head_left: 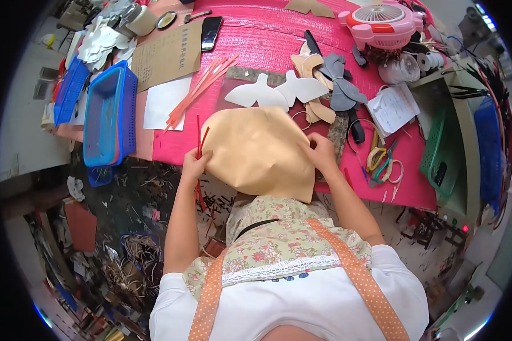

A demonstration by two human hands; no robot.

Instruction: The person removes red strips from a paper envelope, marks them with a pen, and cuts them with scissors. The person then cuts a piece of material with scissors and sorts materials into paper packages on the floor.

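Between my two hands, over my lap at the table's front edge, a tan sheet of leather-like material (256, 148) is stretched out. My left hand (195, 165) is closed on its left edge and also has thin red strips (198, 136) in its fingers, sticking up and hanging down. My right hand (320, 152) pinches the sheet's right edge. Just beyond the sheet lie white cut pieces (256, 91) with pointed, wing-like ends. Grey cut pieces (346, 91) and tan cut pieces (320, 111) are piled to their right.
The pink-covered table (256, 34) carries a bundle of red strips (205, 88), a phone (211, 33), blue baskets (105, 113), a pink fan (381, 25), a notepad (393, 108) and scissors (388, 165). A green basket (438, 153) stands at the right. Scraps cover the floor at left.
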